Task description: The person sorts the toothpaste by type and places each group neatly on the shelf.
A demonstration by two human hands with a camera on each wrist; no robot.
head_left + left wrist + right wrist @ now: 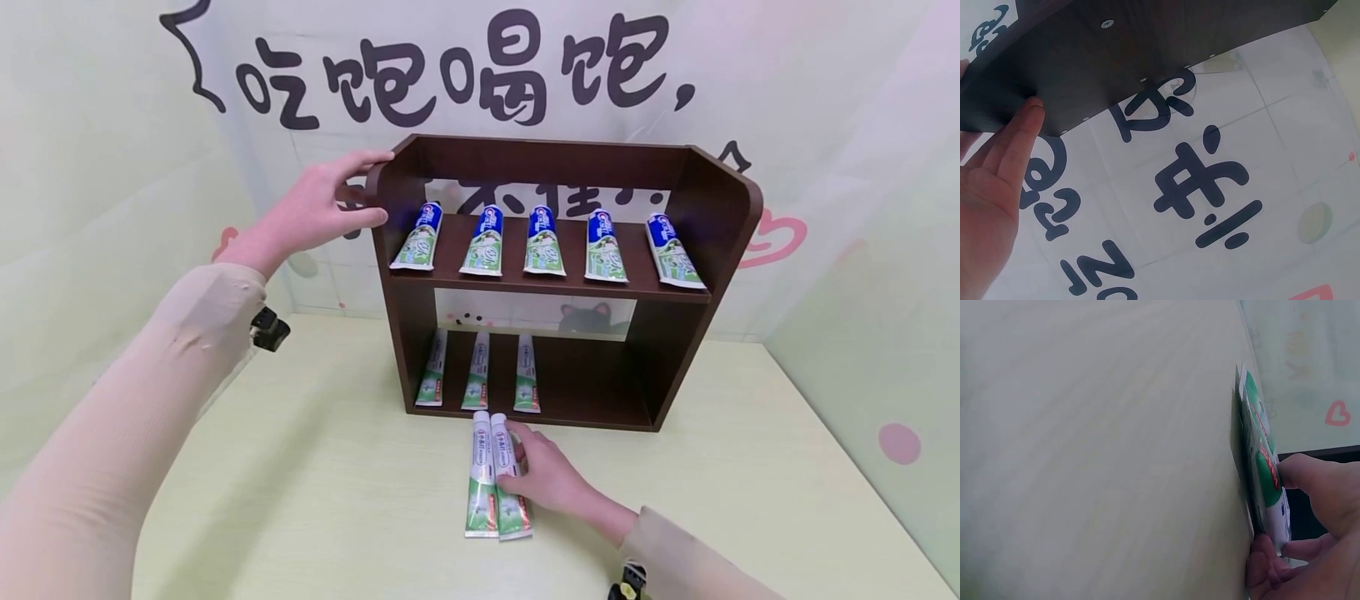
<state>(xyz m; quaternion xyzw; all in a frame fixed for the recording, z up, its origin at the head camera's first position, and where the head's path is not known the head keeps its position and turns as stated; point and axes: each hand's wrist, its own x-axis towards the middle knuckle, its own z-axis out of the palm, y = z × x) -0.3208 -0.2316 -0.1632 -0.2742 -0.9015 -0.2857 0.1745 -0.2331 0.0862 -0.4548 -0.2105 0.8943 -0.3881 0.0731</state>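
Observation:
My left hand (318, 204) grips the upper left side panel of a dark brown two-tier shelf (551, 162); in the left wrist view its thumb (1032, 115) presses the panel's outer face. On the table in front of the shelf, two white-and-green toothpaste tubes lie side by side, caps toward the shelf. My right hand (551, 475) pinches the right toothpaste tube (516, 512), thumb on top and fingers by its right edge. The left toothpaste tube (482, 475) touches it. In the right wrist view the right hand (1322, 531) holds the tube by its edge, low over the tabletop.
Several blue-and-green toothpaste tubes (544, 242) stand in a row on the upper tier. Three white-and-green tubes (477, 375) lean on the left part of the lower tier. A pale table (360, 500) bears the shelf, with a printed wall sheet (337, 50) behind.

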